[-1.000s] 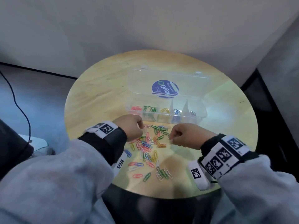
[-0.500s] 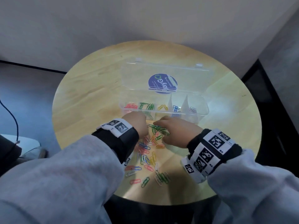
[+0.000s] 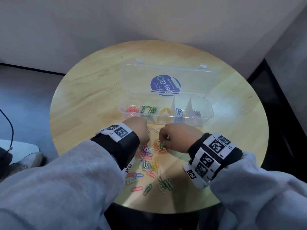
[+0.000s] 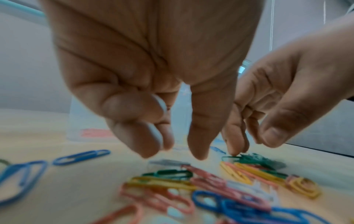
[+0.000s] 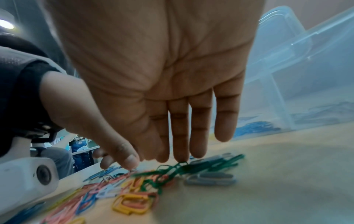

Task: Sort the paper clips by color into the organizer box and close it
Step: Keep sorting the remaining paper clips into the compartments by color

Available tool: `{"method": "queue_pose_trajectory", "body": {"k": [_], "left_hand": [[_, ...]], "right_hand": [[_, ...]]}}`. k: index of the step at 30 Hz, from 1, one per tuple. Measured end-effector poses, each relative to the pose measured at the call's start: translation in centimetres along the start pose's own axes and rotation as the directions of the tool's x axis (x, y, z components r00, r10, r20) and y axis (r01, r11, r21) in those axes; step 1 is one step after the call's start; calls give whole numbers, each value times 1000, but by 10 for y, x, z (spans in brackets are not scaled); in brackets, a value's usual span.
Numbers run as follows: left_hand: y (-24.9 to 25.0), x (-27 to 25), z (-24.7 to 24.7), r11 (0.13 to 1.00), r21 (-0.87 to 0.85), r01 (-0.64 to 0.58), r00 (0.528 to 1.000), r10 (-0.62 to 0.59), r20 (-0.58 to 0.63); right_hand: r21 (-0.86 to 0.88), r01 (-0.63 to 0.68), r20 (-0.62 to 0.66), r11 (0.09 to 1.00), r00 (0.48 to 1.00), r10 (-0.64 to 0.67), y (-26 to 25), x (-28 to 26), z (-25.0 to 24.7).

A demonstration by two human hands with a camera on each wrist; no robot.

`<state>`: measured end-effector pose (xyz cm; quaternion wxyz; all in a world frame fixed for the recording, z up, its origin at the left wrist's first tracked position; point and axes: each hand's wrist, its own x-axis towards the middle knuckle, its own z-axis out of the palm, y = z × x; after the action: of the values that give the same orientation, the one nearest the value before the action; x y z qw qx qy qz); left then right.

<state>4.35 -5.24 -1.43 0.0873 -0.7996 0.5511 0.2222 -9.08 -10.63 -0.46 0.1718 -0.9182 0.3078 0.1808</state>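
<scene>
The clear organizer box [image 3: 210,108] stands open mid-table, its lid [image 3: 136,80] laid back. Its compartments hold red, green, yellow, blue and silver clips. A pile of loose mixed-colour paper clips [image 3: 149,161] lies in front of it. My right hand [image 3: 162,138] [image 5: 155,162] reaches down with straight fingers, and its fingertips touch a cluster of green clips [image 5: 206,166] [image 4: 252,159] at the pile's far right. My left hand [image 3: 146,138] [image 4: 174,151] hovers just above the pile's far left, fingers loosely curled, thumb pointing down, nothing between them.
The round wooden table [image 3: 83,105] ends close to my body, and the pile reaches toward that front edge. Walls stand behind and to the right. On the floor at the left are a dark cable [image 3: 10,130] and a shoe [image 3: 28,161].
My right hand has moved left from beside the pile onto the green clips and its fingers have straightened. The left hand has stayed at the pile's far left edge. The head view has shifted.
</scene>
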Motion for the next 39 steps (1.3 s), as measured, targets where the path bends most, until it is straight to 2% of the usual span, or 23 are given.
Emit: {"method": "queue_pose_trajectory", "body": {"k": [6, 10, 16, 18, 20, 22, 25, 27, 30, 32, 33, 34, 36, 37, 39], "left_hand": [[0, -3, -2, 999, 39, 11, 999, -12, 34], [-2, -2, 0, 1000, 7, 26, 999, -26, 44], [-3, -9, -6, 1000, -3, 3, 992, -3, 124], [-6, -13, -10, 999, -45, -6, 994, 12, 113], [-13, -16, -16, 975, -221, -3, 992, 31, 121], [-19, -18, -22, 844, -535, 34, 984, 66, 167], [-22, -22, -31, 519, -851, 84, 978, 120, 169], [-22, -25, -35, 341, -935, 98, 981, 125, 149], [-22, -25, -33, 232, -965, 120, 985, 94, 145], [-22, -21, -30, 263, -956, 133, 986, 58, 154], [-22, -20, -28, 347, -930, 121, 988, 44, 145], [-22, -18, -26, 490, -868, 86, 992, 35, 118], [-22, -16, -23, 800, -599, -43, 998, 55, 1], [-21, -17, -21, 894, -440, -84, 996, 66, -55], [-18, -19, -18, 968, -236, -90, 994, 71, -86]], "right_hand": [[-31, -59, 7, 998, 998, 59, -7, 13, -13], [-120, -30, 46, 992, 998, 36, -15, 21, -13], [-189, 3, 52, 982, 999, 7, -19, 25, -14], [-189, 10, 32, 982, 999, -4, -18, 26, -11], [-185, 2, 16, 983, 1000, 1, -18, 26, -9], [-196, -2, 19, 981, 1000, 6, -18, 25, -8], [-151, -19, 4, 988, 1000, 20, -19, 23, -9], [-139, -50, 16, 989, 998, 52, -22, 22, -10], [-144, -72, 56, 987, 995, 80, -26, 25, -8], [-140, -76, 78, 987, 993, 88, -26, 26, -8], [-143, -78, 88, 987, 992, 92, -26, 27, -8], [-150, -85, 97, 985, 990, 100, -26, 26, -8], [-148, -96, 107, 984, 988, 112, -24, 25, -7], [-147, -91, 112, 985, 988, 108, -23, 24, -7], [-132, -80, 111, 988, 989, 95, -21, 21, -6]]}}
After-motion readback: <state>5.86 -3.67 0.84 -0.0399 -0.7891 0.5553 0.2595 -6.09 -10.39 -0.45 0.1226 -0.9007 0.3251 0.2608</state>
